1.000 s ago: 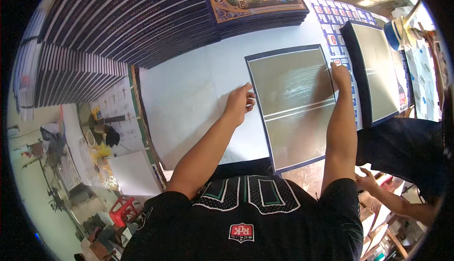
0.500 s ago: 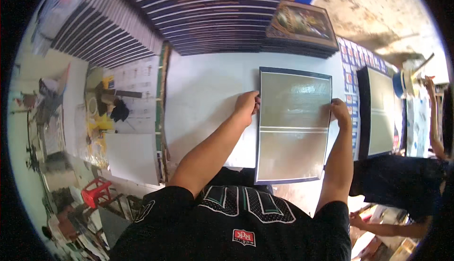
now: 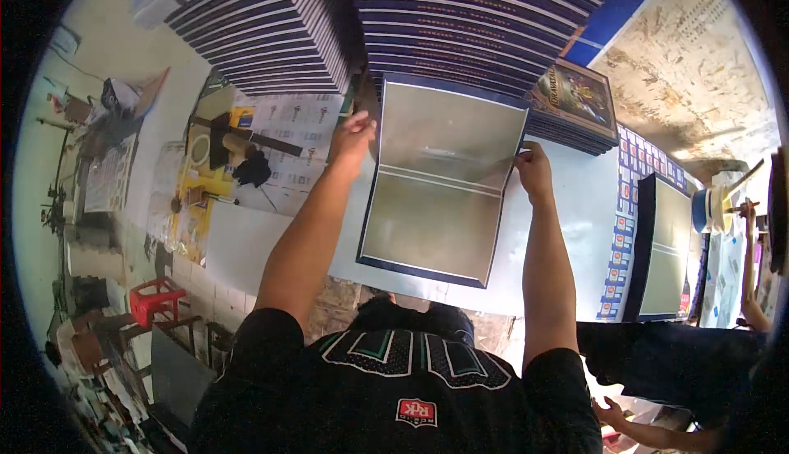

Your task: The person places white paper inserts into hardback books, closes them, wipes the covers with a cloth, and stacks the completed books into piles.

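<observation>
An open hardcover book case (image 3: 440, 138), grey board inside with dark blue turned-in edges and a pale double line across its middle, lies before me at a slight tilt. Its far end reaches the foot of a tall stack of dark blue hardcovers (image 3: 460, 31). On its right edge, my right hand (image 3: 534, 173) is closed, pinching the rim between thumb and fingers. Just off the left edge is my left hand (image 3: 353, 138), its fingers loosely apart and apparently holding nothing.
More hardcovers (image 3: 263, 35) are piled at the far left. A shorter pile with a pictured cover (image 3: 575, 101) stands far right. Another grey-lined case (image 3: 664, 248) lies at right near a co-worker's dark sleeve (image 3: 666, 364) and a glue tub (image 3: 708, 210). A hammer (image 3: 255, 138) lies left.
The book case has moved left and away from me, up to the tall stack, and tilted slightly. Both hands moved with it; my left hand's fingers have come off the edge.
</observation>
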Demonstrator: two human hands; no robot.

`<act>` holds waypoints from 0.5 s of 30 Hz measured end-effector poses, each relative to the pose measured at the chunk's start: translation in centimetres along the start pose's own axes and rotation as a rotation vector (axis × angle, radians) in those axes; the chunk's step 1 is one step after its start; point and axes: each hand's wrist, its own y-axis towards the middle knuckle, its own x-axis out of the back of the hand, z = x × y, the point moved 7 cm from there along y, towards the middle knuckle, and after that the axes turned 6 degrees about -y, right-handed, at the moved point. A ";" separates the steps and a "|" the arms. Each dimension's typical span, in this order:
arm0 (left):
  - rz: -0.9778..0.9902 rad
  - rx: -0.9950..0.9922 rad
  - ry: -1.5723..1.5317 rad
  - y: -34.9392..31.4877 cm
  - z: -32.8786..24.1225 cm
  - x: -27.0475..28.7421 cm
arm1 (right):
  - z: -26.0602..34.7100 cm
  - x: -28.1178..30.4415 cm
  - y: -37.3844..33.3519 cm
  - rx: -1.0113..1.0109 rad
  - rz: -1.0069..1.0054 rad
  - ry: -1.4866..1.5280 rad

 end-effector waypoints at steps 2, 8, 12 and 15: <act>-0.035 -0.242 0.004 -1.0 -3.0 2.9 | -0.7 0.5 0.5 -0.008 -0.039 -0.018; -0.544 -0.779 0.459 -13.8 -9.4 27.2 | 4.3 3.4 -5.5 0.130 -0.369 -0.337; -0.913 -0.714 1.067 -22.7 -2.0 52.5 | 7.7 -9.9 -13.8 0.562 0.077 -0.919; -0.714 -0.405 0.846 -22.1 2.4 56.5 | 12.8 -23.7 -25.0 0.951 0.544 -0.557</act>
